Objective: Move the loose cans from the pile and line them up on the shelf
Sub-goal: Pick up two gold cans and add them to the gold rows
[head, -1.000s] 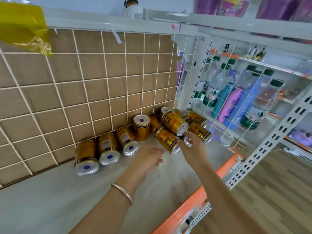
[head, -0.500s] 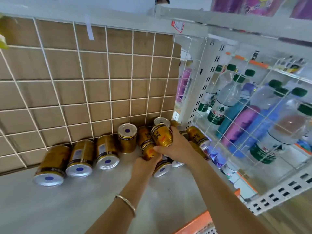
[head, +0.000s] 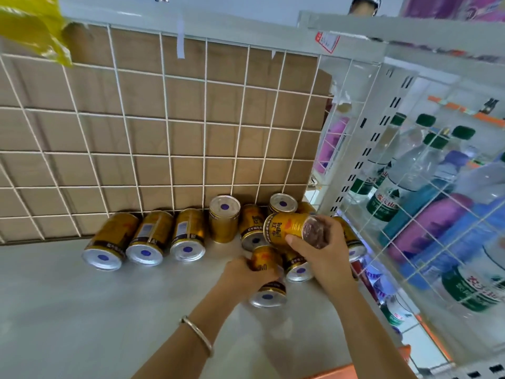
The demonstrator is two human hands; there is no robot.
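Gold drink cans lie on the grey shelf (head: 82,310). A row of three cans (head: 147,239) lies on its side against the wire grid, silver ends toward me, with one upright can (head: 224,218) beside it. To the right is the loose pile (head: 297,265) in the corner. My right hand (head: 325,253) grips a gold can (head: 287,227) lifted sideways above the pile. My left hand (head: 243,274), with a bangle on the wrist, is closed around another gold can (head: 269,283) lying at the pile's front.
A white wire grid with brown cardboard (head: 164,132) backs the shelf. On the right a wire side panel (head: 426,214) divides off water bottles (head: 388,192) and a purple bottle. A yellow bag (head: 30,26) hangs at top left. An orange shelf edge (head: 336,374) runs below.
My right hand has lifted its can higher and turned it sideways over the pile. My left hand has closed on a can at the pile's front. The view has come closer.
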